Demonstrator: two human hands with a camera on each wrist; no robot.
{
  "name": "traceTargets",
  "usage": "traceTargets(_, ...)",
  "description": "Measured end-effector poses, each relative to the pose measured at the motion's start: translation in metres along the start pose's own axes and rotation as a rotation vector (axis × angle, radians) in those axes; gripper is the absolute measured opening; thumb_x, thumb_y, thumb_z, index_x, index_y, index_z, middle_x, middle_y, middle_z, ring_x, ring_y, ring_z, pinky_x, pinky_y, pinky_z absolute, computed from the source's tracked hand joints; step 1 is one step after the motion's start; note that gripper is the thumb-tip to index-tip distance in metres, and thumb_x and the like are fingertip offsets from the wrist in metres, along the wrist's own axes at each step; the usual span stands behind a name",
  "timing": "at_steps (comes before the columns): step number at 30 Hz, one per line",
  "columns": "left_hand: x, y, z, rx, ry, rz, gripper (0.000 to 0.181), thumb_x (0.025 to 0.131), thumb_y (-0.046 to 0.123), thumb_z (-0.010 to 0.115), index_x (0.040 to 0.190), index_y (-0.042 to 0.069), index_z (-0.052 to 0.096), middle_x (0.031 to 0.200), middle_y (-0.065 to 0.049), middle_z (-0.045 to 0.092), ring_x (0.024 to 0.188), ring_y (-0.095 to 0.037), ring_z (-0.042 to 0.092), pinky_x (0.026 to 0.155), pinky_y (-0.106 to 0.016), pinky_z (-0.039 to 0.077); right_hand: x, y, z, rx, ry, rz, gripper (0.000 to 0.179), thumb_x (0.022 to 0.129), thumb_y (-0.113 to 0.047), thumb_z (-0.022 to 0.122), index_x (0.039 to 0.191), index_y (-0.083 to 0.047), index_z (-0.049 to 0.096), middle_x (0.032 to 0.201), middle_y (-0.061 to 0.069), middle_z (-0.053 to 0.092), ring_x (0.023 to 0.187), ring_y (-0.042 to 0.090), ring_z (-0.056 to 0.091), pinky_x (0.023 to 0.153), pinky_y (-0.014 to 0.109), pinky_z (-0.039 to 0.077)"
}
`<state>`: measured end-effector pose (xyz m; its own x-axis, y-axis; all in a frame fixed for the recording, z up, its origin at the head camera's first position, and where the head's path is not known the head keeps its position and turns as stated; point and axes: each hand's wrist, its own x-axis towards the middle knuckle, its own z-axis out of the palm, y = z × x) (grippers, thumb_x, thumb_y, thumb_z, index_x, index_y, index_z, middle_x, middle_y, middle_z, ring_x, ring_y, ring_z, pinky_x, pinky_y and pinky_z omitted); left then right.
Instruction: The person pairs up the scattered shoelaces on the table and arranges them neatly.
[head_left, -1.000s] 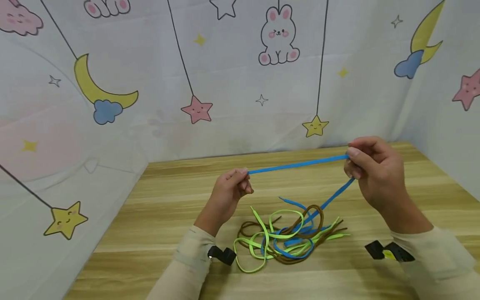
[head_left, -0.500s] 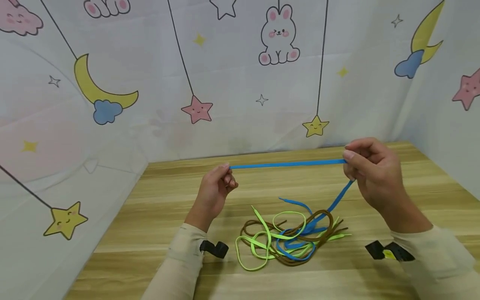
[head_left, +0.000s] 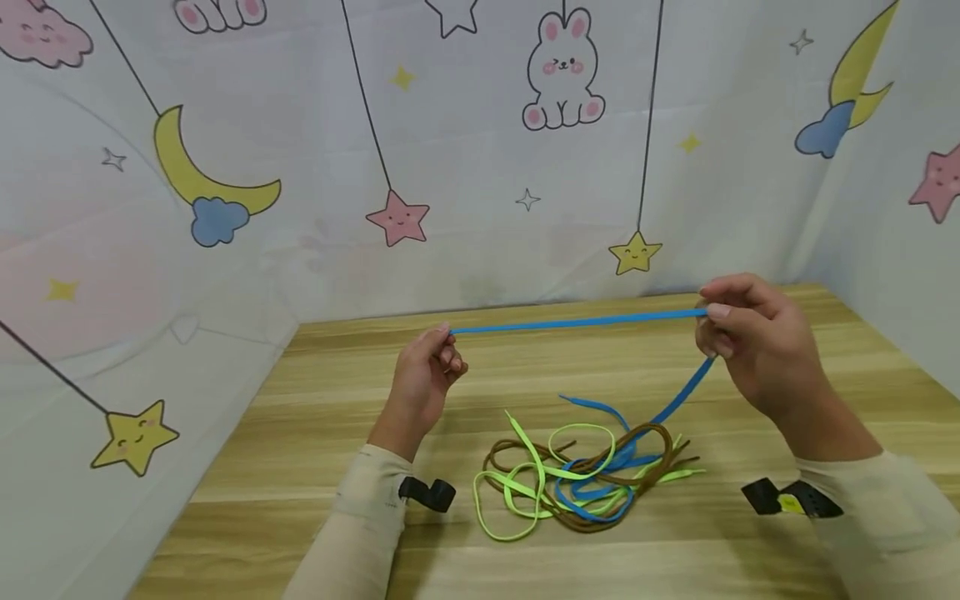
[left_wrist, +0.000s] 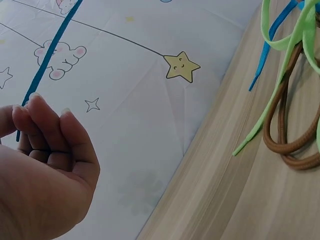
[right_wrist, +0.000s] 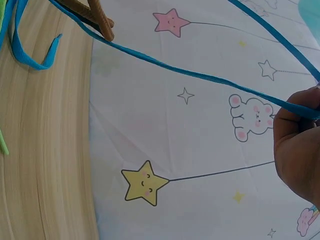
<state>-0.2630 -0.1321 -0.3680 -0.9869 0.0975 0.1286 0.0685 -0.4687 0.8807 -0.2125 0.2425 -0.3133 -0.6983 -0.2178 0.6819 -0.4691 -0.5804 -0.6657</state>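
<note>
A flat blue shoelace (head_left: 577, 322) stretches nearly level above the table between my two hands. My left hand (head_left: 422, 382) pinches its end between thumb and fingertips; in the left wrist view a short tip of the blue lace (left_wrist: 47, 55) pokes out below the fingers. My right hand (head_left: 761, 350) pinches the lace farther along, and from there it slopes down into a tangled heap. In that heap lie a neon green shoelace (head_left: 528, 454) and a brown round shoelace (head_left: 660, 442), looped over and under the blue one. How they cross in the middle is hard to tell.
The heap lies on a wood-grain table (head_left: 300, 500), in front of and below the hands. A white curtain (head_left: 465, 167) printed with stars, moons and rabbits hangs behind the table and at its sides. Each sleeve carries a black wrist strap (head_left: 427, 493).
My left hand has moved left and slightly up, lengthening the blue span between the hands. My right hand shifted only a little. The heap's loops have shifted slightly right.
</note>
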Motion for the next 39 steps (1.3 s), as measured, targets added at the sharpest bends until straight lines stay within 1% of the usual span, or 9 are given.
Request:
traceTargets(2, 0.001, -0.001, -0.001, -0.010, 0.016, 0.000, 0.024, 0.106, 0.020, 0.052, 0.084, 0.011, 0.057, 0.061, 0.004, 0.046, 0.059, -0.011, 0.051, 0.071, -0.028, 0.049, 0.000, -0.001, -0.002, 0.031, -0.002, 0.000, 0.034, 0.099, 0.019, 0.028, 0.111, 0.011, 0.059, 0.096, 0.013, 0.066, 0.057, 0.023, 0.030, 0.059, 0.037, 0.022)
traceTargets(4, 0.002, -0.001, -0.002, -0.016, 0.037, -0.001, 0.023, 0.105, 0.020, 0.052, 0.084, 0.011, 0.057, 0.061, 0.004, 0.046, 0.058, -0.011, 0.051, 0.070, -0.028, 0.049, 0.000, -0.002, -0.003, 0.040, 0.019, 0.003, 0.034, 0.099, 0.018, 0.029, 0.111, 0.011, 0.060, 0.097, 0.013, 0.067, 0.057, 0.023, 0.031, 0.059, 0.037, 0.022)
traceTargets(7, 0.002, -0.003, -0.003, -0.020, 0.061, -0.013, 0.023, 0.105, 0.020, 0.053, 0.084, 0.011, 0.056, 0.061, 0.004, 0.045, 0.058, -0.011, 0.050, 0.070, -0.028, 0.048, 0.000, -0.002, -0.003, -0.018, 0.074, 0.008, 0.033, 0.101, 0.016, 0.031, 0.109, 0.008, 0.062, 0.091, 0.012, 0.065, 0.056, 0.021, 0.034, 0.058, 0.036, 0.023)
traceTargets(14, 0.003, -0.005, -0.008, 0.011, 0.076, -0.047, 0.023, 0.104, 0.024, 0.055, 0.085, 0.011, 0.057, 0.061, 0.003, 0.047, 0.058, -0.012, 0.052, 0.072, -0.029, 0.049, -0.001, -0.001, -0.012, -0.117, 0.192, 0.038, 0.028, 0.101, 0.013, 0.037, 0.106, 0.008, 0.064, 0.087, 0.011, 0.062, 0.056, 0.019, 0.036, 0.056, 0.035, 0.024)
traceTargets(18, 0.002, -0.006, -0.012, 0.042, 0.079, -0.081, 0.023, 0.104, 0.024, 0.056, 0.086, 0.010, 0.058, 0.063, 0.002, 0.047, 0.060, -0.013, 0.053, 0.074, -0.031, 0.050, -0.002, -0.001, -0.020, -0.188, 0.231, 0.098, 0.023, 0.102, 0.011, 0.043, 0.103, 0.006, 0.066, 0.083, 0.009, 0.061, 0.056, 0.018, 0.040, 0.052, 0.032, 0.033)
traceTargets(22, 0.003, -0.006, -0.017, 0.086, 0.067, -0.101, 0.023, 0.104, 0.026, 0.056, 0.089, 0.009, 0.058, 0.065, 0.002, 0.049, 0.062, -0.013, 0.054, 0.076, -0.031, 0.051, -0.002, -0.001, -0.030, -0.277, 0.212, 0.159, 0.019, 0.102, 0.006, 0.049, 0.104, 0.003, 0.067, 0.082, 0.008, 0.061, 0.058, 0.018, 0.045, 0.054, 0.029, 0.043)
traceTargets(27, 0.007, -0.005, -0.019, 0.133, 0.064, -0.117, 0.022, 0.104, 0.027, 0.057, 0.091, 0.008, 0.058, 0.067, 0.001, 0.049, 0.064, -0.013, 0.055, 0.078, -0.031, 0.052, -0.003, -0.002, -0.041, -0.375, 0.175, 0.217, 0.015, 0.102, 0.002, 0.053, 0.108, 0.001, 0.067, 0.083, 0.006, 0.059, 0.060, 0.019, 0.045, 0.059, 0.028, 0.047)
traceTargets(31, 0.008, -0.002, -0.021, 0.135, 0.085, -0.128, 0.021, 0.104, 0.025, 0.057, 0.090, 0.009, 0.057, 0.067, 0.001, 0.049, 0.063, -0.013, 0.055, 0.078, -0.031, 0.052, -0.002, -0.003, -0.049, -0.405, 0.184, 0.252, 0.013, 0.102, 0.000, 0.055, 0.108, -0.001, 0.067, 0.083, 0.005, 0.058, 0.062, 0.018, 0.046, 0.060, 0.027, 0.048)
traceTargets(39, 0.011, 0.002, -0.027, 0.161, 0.097, -0.124, 0.021, 0.105, 0.026, 0.055, 0.094, 0.008, 0.054, 0.068, 0.002, 0.048, 0.064, -0.014, 0.055, 0.081, -0.033, 0.051, 0.000, -0.009, -0.063, -0.452, 0.198, 0.267, 0.010, 0.100, 0.000, 0.058, 0.106, 0.000, 0.067, 0.079, 0.005, 0.057, 0.062, 0.018, 0.048, 0.059, 0.026, 0.048)
